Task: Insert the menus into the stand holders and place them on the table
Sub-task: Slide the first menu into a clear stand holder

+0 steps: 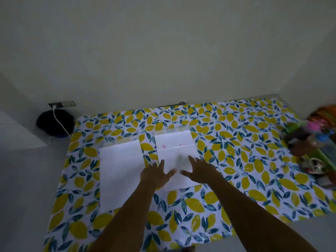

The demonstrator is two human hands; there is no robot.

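Note:
Two white menu sheets lie flat on the lemon-print tablecloth (236, 160). The left menu (120, 171) is plain white. The right menu (174, 144) shows faint pink marks and seems to lie in or under a clear stand holder whose glossy edges catch light. A second clear holder edge shows faintly behind the left menu. My left hand (156, 174) hovers with spread fingers over the right menu's near left part. My right hand (200, 171), fingers also spread, is over its near right part. Neither hand holds anything.
A cluttered green tray (312, 150) with bottles and small items sits at the table's right edge. A dark bag (54, 122) with a white cable lies on the floor at the far left by a wall socket. A pale wall rises behind the table.

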